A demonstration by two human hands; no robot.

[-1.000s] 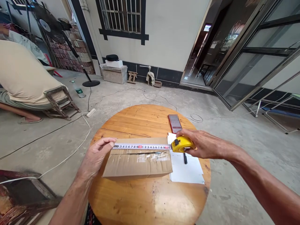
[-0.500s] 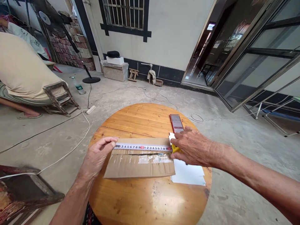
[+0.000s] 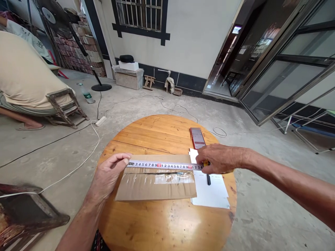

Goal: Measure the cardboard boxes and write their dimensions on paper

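While a tape blade (image 3: pixel 167 165) spans it, a cardboard box (image 3: pixel 154 190) lies at lower centre

As the blade crosses its upper part from left to right, the box lies just below the middle of the frame, between the left hand (image 3: pixel 111 172) and the right hand (image 3: pixel 222 158). The left hand is at the box's upper left corner, thumb and forefinger pinched together on the end of the blade. The right hand is just beyond the box's right edge, its fingers curled around a yellow tape case (image 3: pixel 206 163) that it mostly hides. A clear strip (image 3: pixel 172 178) glints on the box's top. White papers (image 3: pixel 213 195) lie beside the box's right edge, partly below the right hand, with a black pen (image 3: pixel 208 179) on them; a red-edged phone (image 3: pixel 198 138) lies just above. All these are over a round wooden table (image 3: pixel 167 223). Farther out, a white power strip (image 3: pixel 100 121) lies on the floor (image 3: pixel 269 195) at left, and a bottle (image 3: pixel 87 96) stands near a fan base (image 3: pixel 101 87) at upper left.
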